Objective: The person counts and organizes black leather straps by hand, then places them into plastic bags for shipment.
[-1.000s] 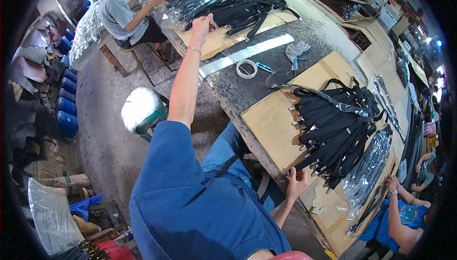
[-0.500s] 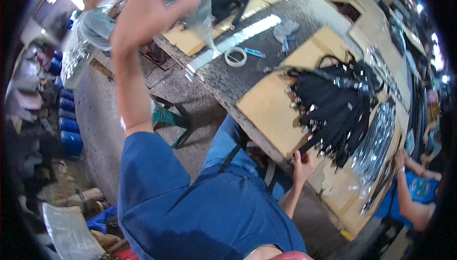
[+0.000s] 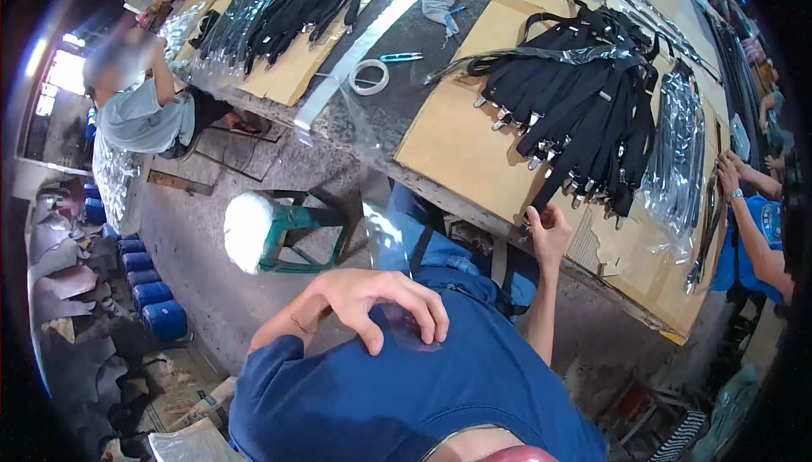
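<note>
My left hand (image 3: 389, 301) is in front of my chest, its fingers curved and apart from the thumb. A clear plastic sleeve (image 3: 385, 233) stretches from near the table edge down behind this hand; thin film also shows below the fingers, with no clear grip on it. At the table's near edge, my right hand (image 3: 550, 232) pinches the metal-clipped end of a black strap. That strap leads into a fanned bundle of black straps (image 3: 584, 107) with metal clips, lying on cardboard (image 3: 448, 149). Right of the bundle lie straps in clear plastic (image 3: 677, 157).
A tape roll (image 3: 369, 78), blue snips (image 3: 401, 57) and a shiny strip (image 3: 364, 47) lie on the dark tabletop. More straps (image 3: 304, 5) are at the back left. A green stool (image 3: 296, 233) stands below. One person (image 3: 139, 115) sits left; another's arms (image 3: 757, 225) show at right.
My left hand has come down from high at the upper left to my chest, along with the clear plastic. My right hand still pinches the strap end. The view has shifted.
</note>
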